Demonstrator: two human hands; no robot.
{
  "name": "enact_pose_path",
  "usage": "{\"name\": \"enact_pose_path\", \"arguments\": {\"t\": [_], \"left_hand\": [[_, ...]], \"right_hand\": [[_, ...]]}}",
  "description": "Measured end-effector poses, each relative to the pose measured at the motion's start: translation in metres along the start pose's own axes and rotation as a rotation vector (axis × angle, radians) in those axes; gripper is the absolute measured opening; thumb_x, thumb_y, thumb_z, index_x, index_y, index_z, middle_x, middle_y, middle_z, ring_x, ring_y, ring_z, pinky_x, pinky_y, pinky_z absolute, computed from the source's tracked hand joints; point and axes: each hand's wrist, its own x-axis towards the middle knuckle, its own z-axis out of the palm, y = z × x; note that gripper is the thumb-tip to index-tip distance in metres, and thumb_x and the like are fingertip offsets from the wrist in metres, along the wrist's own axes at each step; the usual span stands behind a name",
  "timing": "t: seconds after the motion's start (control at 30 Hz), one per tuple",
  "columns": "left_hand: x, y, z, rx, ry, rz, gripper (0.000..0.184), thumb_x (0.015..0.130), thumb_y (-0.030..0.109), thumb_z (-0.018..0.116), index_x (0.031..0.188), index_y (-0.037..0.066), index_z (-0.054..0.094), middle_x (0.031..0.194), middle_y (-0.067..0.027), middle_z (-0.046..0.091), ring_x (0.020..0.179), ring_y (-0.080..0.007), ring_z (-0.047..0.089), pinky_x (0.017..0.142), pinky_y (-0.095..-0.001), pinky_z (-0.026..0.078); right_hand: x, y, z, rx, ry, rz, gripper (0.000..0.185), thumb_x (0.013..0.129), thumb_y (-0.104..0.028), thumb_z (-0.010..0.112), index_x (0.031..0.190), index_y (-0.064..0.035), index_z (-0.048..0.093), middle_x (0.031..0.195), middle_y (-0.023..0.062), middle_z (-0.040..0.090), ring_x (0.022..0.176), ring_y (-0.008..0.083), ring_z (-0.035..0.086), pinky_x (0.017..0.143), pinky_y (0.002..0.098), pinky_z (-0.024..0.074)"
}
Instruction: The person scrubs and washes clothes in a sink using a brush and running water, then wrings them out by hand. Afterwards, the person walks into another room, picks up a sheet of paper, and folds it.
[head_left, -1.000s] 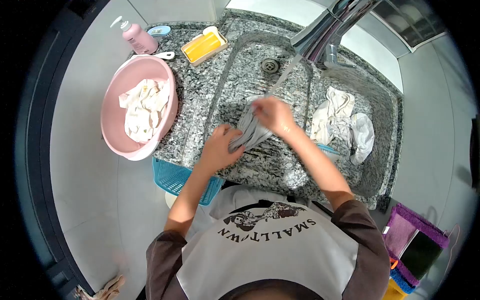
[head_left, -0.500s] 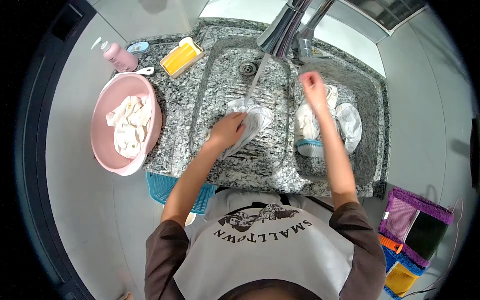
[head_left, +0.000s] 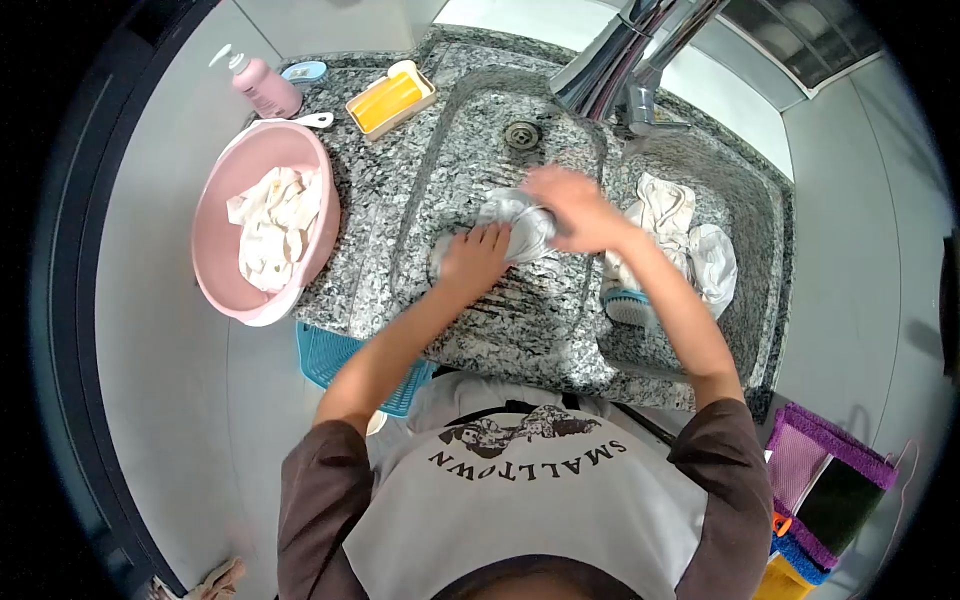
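A wet grey-white cloth (head_left: 530,232) lies bunched on the ribbed granite washing slab (head_left: 490,330). My left hand (head_left: 476,262) has its fingers closed over the near part of this cloth. Right beside the cloth's far right side is my right hand (head_left: 578,208), smeared by motion, so its fingers cannot be made out. Above them hangs the chrome tap (head_left: 610,62), and no water stream shows under it.
Off-white cloths (head_left: 664,208) and a blue-edged brush (head_left: 628,307) lie in the right basin. At the left are a pink tub (head_left: 212,225) holding white cloths, a pink pump bottle (head_left: 268,90) and a yellow soap bar (head_left: 386,102). A blue basket (head_left: 325,355) sits below the counter.
My right hand went from the cloth up towards the tap, then came back down beside the cloth. The water stream seen earlier no longer shows. My left hand stayed with the cloth.
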Motion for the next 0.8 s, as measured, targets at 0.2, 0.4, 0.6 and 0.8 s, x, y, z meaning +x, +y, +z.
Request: {"name": "enact_pose_path", "arguments": {"t": [0.2, 0.4, 0.6, 0.8], "left_hand": [[0.010, -0.032, -0.008, -0.089, 0.066, 0.277, 0.063, 0.076, 0.042, 0.057, 0.124, 0.005, 0.039, 0.115, -0.0049, 0.051, 0.107, -0.0206, 0.046, 0.088, -0.0387, 0.037], [-0.010, -0.012, -0.010, 0.065, 0.066, 0.034, 0.061, 0.080, 0.042, 0.052, 0.125, 0.004, 0.036, 0.124, -0.0113, 0.043, 0.115, -0.0267, 0.039, 0.095, -0.0430, 0.029], [-0.011, -0.008, -0.017, -0.070, 0.003, -0.051, 0.063, 0.080, 0.048, 0.049, 0.122, 0.001, 0.040, 0.123, -0.0161, 0.043, 0.115, -0.0299, 0.039, 0.094, -0.0458, 0.030], [-0.003, -0.011, -0.019, -0.062, -0.156, -0.028, 0.072, 0.080, 0.057, 0.041, 0.125, 0.001, 0.037, 0.127, -0.0171, 0.038, 0.119, -0.0312, 0.034, 0.096, -0.0485, 0.026]], "right_hand": [[0.016, 0.013, 0.041, -0.053, -0.414, 0.110, 0.103, 0.050, -0.030, 0.074, 0.136, -0.0191, 0.019, 0.138, 0.0091, 0.026, 0.128, 0.0277, 0.022, 0.103, 0.0490, 0.0166], [0.021, 0.015, 0.034, -0.174, -0.524, 0.101, 0.075, 0.053, -0.036, 0.069, 0.116, -0.0061, 0.044, 0.114, 0.0118, 0.045, 0.113, 0.0269, 0.039, 0.098, 0.0422, 0.0260], [0.021, 0.017, 0.036, -0.085, -0.368, -0.027, 0.064, 0.057, -0.030, 0.068, 0.109, -0.0020, 0.043, 0.107, 0.0174, 0.050, 0.104, 0.0312, 0.047, 0.085, 0.0427, 0.0389], [0.010, -0.005, 0.044, 0.001, -0.345, 0.331, 0.068, 0.062, -0.024, 0.067, 0.118, -0.0019, 0.036, 0.099, 0.0187, 0.053, 0.088, 0.0336, 0.055, 0.077, 0.0399, 0.0456]]}}
